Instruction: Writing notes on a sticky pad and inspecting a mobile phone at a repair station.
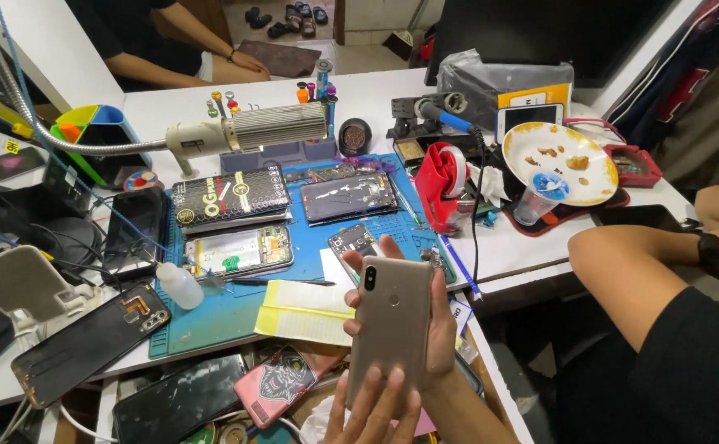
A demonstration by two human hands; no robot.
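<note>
Your left hand (372, 407) nearest, bottom centre: fingers spread open, tips touching lower edge of gold phone (391, 321). Your right hand (435, 325) just behind: fingers wrapped round phone from right, gripping it upright, back cover and camera facing you. Phone held above near edge of blue work mat (211, 316). Left of it on mat: yellow paper sheet (306, 308), small white bottle (180, 285), opened phone body (240, 251). Farther right: red tape dispenser (442, 185), dirty plate (558, 162). Another person's forearm (623, 263) at right.
</note>
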